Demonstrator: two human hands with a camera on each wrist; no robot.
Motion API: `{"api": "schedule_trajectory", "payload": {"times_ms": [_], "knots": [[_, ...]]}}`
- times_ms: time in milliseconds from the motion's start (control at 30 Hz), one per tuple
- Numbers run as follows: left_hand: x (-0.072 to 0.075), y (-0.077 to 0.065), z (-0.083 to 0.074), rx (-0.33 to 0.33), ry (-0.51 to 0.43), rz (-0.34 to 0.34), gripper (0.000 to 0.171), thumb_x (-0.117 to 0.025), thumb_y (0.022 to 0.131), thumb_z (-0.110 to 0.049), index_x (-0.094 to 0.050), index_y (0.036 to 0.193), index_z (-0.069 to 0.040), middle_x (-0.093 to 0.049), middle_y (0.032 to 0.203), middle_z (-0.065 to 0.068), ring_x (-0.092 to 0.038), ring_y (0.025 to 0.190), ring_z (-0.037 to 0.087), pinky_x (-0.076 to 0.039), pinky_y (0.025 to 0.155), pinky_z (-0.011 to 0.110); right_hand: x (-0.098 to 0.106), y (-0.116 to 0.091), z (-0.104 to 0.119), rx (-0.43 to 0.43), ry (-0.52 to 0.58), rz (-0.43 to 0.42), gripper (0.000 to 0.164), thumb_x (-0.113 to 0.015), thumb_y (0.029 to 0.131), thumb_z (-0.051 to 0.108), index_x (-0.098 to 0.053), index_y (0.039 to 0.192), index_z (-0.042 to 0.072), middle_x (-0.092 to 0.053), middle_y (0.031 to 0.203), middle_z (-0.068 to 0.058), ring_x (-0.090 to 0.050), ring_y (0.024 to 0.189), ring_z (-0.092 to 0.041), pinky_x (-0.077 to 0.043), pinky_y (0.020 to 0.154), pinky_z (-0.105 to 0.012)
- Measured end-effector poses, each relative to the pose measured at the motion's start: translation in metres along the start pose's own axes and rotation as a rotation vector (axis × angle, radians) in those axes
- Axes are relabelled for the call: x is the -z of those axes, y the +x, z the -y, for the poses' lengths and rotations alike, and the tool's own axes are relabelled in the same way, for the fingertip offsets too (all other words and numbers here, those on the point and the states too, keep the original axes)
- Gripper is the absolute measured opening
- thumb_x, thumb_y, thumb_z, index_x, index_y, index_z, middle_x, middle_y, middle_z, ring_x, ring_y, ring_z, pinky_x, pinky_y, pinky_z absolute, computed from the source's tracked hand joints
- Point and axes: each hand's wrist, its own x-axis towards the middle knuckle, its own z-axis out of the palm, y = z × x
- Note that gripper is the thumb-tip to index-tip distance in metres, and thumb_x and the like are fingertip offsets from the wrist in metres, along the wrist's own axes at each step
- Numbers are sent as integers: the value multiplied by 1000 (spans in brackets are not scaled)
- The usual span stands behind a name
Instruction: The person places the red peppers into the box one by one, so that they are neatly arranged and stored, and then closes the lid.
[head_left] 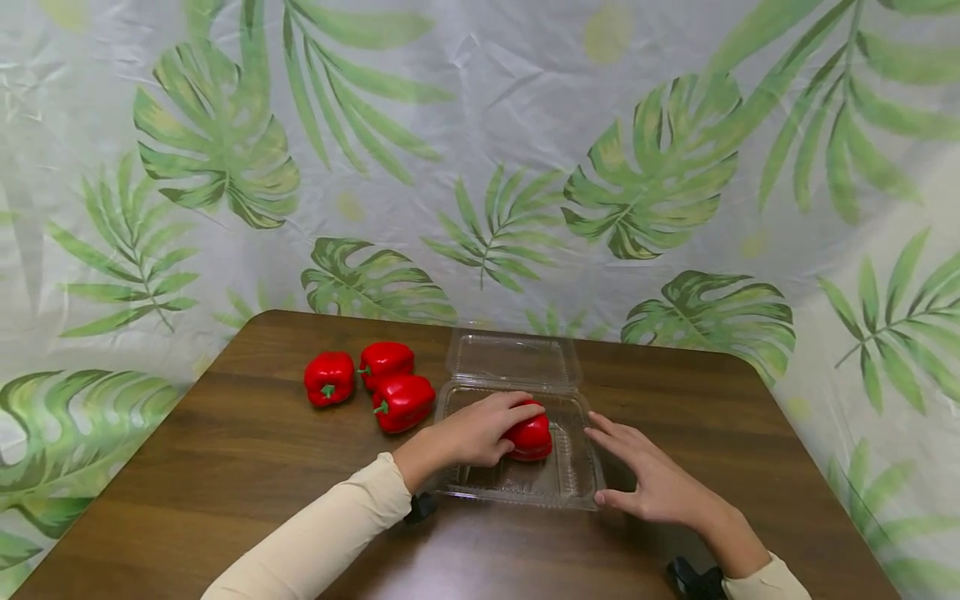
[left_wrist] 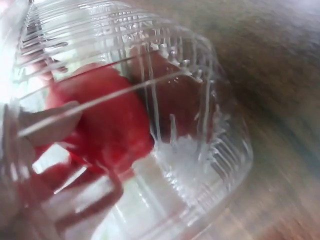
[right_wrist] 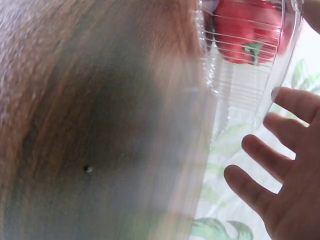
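Red pepper point(head_left: 534, 437) lies inside the clear container point(head_left: 517, 501), gripped by the left hand point(head_left: 480, 429), whose fingers curl over its left side, hiding its long axis. Farther off, the right hand point(head_left: 652, 479) spreads straight fingers at the container's right rim. Three other peppers point(head_left: 405, 402) rest leftward on the brown table point(head_left: 225, 467), before leaf-print cloth point(head_left: 510, 125).
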Motion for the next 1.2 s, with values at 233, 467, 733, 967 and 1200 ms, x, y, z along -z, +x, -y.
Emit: {"api": "schedule_trajectory", "payload": {"times_ms": [233,467,733,967,1200], "knots": [[-3,6,0,34,11,4,63,-67,92,-13,-44,150,-18,-43,156,8,-48,139,27,-43,113,40,-1,1,0,-2,15,2,77,-76,83,40,-48,145,3,-40,156,-19,-44,135,-36,-47,97,-62],[-7,9,-2,41,14,-12,62,-67,93,-17,-43,150,-19,-41,157,8,-48,139,28,-43,114,41,-1,1,0,-13,28,10,77,-75,83,40,-48,145,3,-40,157,-18,-44,136,-38,-46,97,-64],[-9,11,-3,18,58,-50,61,-68,93,-19,-45,149,-21,-42,157,6,-44,142,26,-44,113,41,-2,0,-2,-14,35,8,77,-76,83,38,-48,146,5,-39,157,-18,-43,136,-38,-46,97,-64],[-13,16,-3,-4,67,-46,62,-67,94,-22,-43,151,-22,-37,160,0,-42,144,22,-41,116,38,-3,-1,-1,0,14,-5,76,-76,83,38,-47,146,6,-40,157,-18,-45,135,-35,-48,96,-62],[-19,22,-3,2,16,-57,60,-65,96,-24,-43,151,-21,-37,161,-2,-43,143,21,-41,116,37,-4,-2,-1,2,9,-3,77,-76,83,38,-46,147,6,-39,157,-18,-45,134,-33,-48,96,-60]]}}
